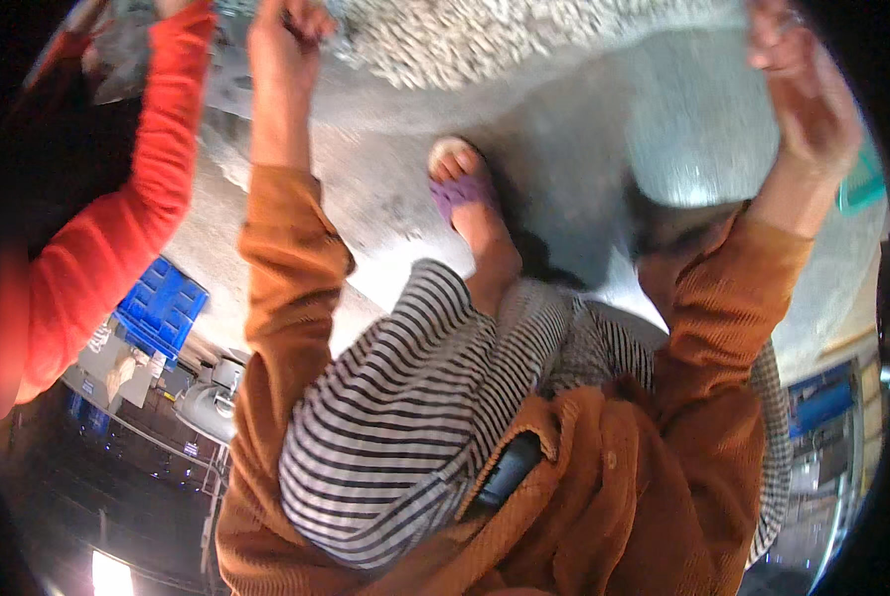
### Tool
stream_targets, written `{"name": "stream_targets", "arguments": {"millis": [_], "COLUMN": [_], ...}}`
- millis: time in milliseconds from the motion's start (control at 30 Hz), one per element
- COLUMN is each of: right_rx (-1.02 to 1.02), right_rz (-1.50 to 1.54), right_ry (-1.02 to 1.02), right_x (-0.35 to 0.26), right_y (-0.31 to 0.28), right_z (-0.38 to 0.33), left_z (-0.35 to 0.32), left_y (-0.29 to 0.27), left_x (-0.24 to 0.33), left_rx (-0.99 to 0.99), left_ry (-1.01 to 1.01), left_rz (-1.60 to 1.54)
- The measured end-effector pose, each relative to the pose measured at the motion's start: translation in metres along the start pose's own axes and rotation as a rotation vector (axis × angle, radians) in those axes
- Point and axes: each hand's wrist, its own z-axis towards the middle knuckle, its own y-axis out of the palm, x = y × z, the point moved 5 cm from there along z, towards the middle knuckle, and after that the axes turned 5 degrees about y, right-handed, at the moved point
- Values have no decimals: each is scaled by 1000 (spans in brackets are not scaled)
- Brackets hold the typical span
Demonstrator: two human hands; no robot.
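Observation:
My left hand (284, 28) reaches up to the top edge of the view, fingers curled, at the rim of a pile of pale pebbly grains (465, 40); whether it holds anything is hidden. My right hand (805, 94) is raised at the upper right and grips the right rim of a large shiny metal basin (698, 129), which looks blurred. Both my arms wear orange corduroy sleeves. Below them I see my striped trousers (395, 417) and a foot in a purple sandal (462, 189) on the grey concrete floor (385, 189).
Another person's arm in a red sleeve (117, 228) reaches toward the top left, close beside my left arm. A blue crate (162, 306) and grey metal gear lie at the lower left. A teal object (862, 184) sits at the right rim.

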Motion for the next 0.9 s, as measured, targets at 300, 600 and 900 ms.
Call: {"name": "stream_targets", "arguments": {"millis": [300,600,900], "right_rx": [-298,-64,-81], "right_rz": [-232,-273,-398], "right_ry": [427,340,309], "right_x": [87,91,79], "right_y": [66,31,35], "right_z": [-5,7,4], "left_z": [-23,-5,83], "left_y": [0,51,51], "left_x": [-9,-5,12], "left_rx": [538,483,426], "left_ry": [317,23,182], "left_rz": [1848,1948,1838]}}
